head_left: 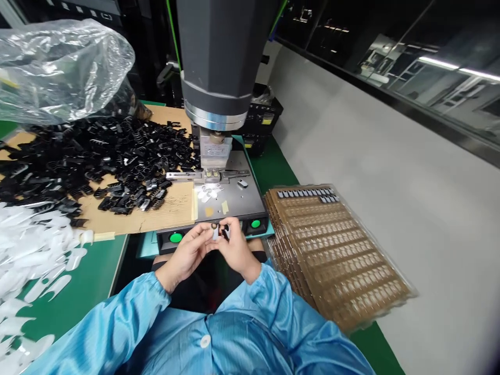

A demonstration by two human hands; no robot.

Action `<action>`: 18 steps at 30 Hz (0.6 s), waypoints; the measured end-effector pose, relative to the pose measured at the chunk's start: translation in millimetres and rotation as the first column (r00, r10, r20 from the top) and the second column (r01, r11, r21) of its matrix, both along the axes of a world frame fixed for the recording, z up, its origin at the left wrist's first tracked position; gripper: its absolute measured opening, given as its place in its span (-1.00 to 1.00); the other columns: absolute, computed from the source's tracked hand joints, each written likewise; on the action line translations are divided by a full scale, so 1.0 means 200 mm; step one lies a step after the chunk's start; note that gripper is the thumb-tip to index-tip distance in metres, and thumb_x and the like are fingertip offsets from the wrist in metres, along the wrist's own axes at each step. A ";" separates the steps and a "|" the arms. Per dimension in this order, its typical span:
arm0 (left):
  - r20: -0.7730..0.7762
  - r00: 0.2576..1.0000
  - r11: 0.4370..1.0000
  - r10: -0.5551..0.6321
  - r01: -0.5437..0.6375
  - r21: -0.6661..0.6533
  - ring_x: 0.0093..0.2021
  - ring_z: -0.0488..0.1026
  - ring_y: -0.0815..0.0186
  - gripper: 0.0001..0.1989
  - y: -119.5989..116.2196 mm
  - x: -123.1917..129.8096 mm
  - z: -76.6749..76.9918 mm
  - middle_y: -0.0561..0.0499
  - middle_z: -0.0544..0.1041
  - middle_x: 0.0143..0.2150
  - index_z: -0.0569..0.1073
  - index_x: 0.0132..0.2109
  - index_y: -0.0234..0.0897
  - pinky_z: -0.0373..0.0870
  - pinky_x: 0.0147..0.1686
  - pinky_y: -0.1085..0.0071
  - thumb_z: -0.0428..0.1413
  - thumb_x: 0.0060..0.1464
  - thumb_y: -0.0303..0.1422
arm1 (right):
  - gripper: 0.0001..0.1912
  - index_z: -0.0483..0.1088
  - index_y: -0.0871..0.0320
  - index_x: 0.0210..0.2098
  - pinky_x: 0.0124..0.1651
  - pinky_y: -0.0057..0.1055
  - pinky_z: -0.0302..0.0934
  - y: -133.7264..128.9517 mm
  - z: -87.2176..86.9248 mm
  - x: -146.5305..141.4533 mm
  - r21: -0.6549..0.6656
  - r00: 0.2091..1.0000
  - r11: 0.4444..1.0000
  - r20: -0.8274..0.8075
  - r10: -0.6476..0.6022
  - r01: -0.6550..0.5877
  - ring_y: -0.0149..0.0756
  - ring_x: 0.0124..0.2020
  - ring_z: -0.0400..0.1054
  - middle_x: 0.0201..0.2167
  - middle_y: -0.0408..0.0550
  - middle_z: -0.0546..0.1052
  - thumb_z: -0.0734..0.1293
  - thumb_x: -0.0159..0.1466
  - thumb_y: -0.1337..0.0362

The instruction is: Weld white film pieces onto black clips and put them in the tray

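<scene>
Both hands meet in front of the press base. My left hand pinches a small white plastic piece between thumb and fingertips. Close against it, my right hand grips a small black plastic piece, partly hidden by the fingers. Whether the two pieces are joined, I cannot tell. Just beyond the hands, several loose white pieces lie on the metal base, and one white-and-black part sits to their right.
A press head hangs over the metal fixture. Green buttons flank the hands. At left are a heap of black parts, a pile of white parts and a plastic bag. Stacked trays stand right, partly filled.
</scene>
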State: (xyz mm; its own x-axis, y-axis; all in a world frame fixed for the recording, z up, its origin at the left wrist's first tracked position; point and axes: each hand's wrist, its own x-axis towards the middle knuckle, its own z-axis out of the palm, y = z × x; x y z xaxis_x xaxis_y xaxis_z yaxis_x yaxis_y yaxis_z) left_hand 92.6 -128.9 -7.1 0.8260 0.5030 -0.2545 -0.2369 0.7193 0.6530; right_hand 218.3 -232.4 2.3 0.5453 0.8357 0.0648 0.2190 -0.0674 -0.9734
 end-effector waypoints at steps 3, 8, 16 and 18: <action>0.000 1.000 1.000 0.012 -0.012 0.027 -0.18 0.65 0.26 -0.74 -0.01 0.00 -0.01 -0.02 0.64 -0.17 0.55 -0.08 -0.23 0.65 -0.10 0.33 0.42 0.15 -0.31 | -0.62 0.28 0.02 0.03 0.03 -0.15 0.39 0.01 0.04 0.01 -0.069 0.954 0.997 0.296 0.056 -0.038 -0.15 -0.07 0.43 -0.09 -0.07 0.45 0.40 0.24 0.26; -0.077 0.997 0.978 0.028 -0.012 0.209 -0.19 0.61 0.27 -0.69 0.04 -0.02 0.00 0.00 0.61 -0.20 0.54 -0.18 -0.23 0.62 -0.09 0.34 0.45 0.09 -0.21 | -0.75 0.37 0.04 -0.03 0.09 -0.21 0.38 0.03 0.10 0.05 -0.051 0.893 0.995 0.439 0.101 -0.087 -0.15 -0.01 0.45 -0.10 -0.06 0.50 0.36 0.29 0.33; -0.285 0.866 0.581 0.411 -0.008 0.814 -0.24 0.48 0.28 -0.49 0.51 -0.26 0.01 0.04 0.58 -0.19 0.52 -0.14 -0.22 0.47 -0.17 0.36 0.36 0.09 0.12 | -0.72 0.50 0.06 -0.02 0.12 -0.25 0.38 -0.20 0.07 0.69 -0.022 0.832 0.982 0.535 -0.145 0.185 -0.18 -0.02 0.50 -0.08 -0.04 0.59 0.32 0.29 0.33; -0.313 0.810 0.547 0.496 -0.011 0.837 -0.22 0.48 0.28 -0.44 0.59 -0.33 -0.01 0.05 0.58 -0.14 0.52 -0.12 -0.21 0.46 -0.17 0.37 0.35 0.05 0.19 | -0.72 0.51 0.09 -0.02 0.07 -0.24 0.40 -0.32 0.04 0.96 -0.076 0.806 0.926 0.522 -0.279 0.369 -0.16 -0.07 0.51 -0.11 -0.02 0.61 0.33 0.29 0.28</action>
